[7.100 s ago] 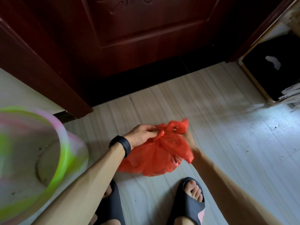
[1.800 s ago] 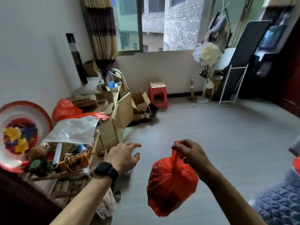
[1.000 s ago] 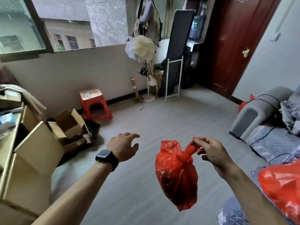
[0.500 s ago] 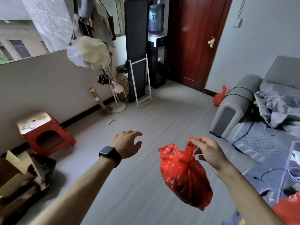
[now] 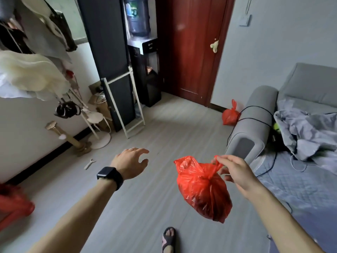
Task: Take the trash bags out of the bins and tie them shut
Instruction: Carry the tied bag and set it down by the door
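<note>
A tied red trash bag (image 5: pixel 204 187) hangs in the air in front of me, knotted at the top. My right hand (image 5: pixel 234 170) pinches its handle loop between thumb and fingers. My left hand (image 5: pixel 130 162), with a black watch on the wrist, is held out to the left of the bag, fingers spread and holding nothing. A second tied red bag (image 5: pixel 230 115) sits on the floor by the dark red door (image 5: pixel 189 48), beside the sofa arm.
A grey sofa (image 5: pixel 255 125) with a rumpled blanket fills the right side. At the far wall stand a black panel on a white frame (image 5: pixel 116 73), a water dispenser (image 5: pixel 145 66) and a coat stand (image 5: pixel 36 73). A red stool (image 5: pixel 12 207) is at the left edge. Grey floor lies ahead.
I tied the bag on the floor by a door, stood up with it and turned right across the room. The bag now hangs from my right hand; the left hand has let go.
</note>
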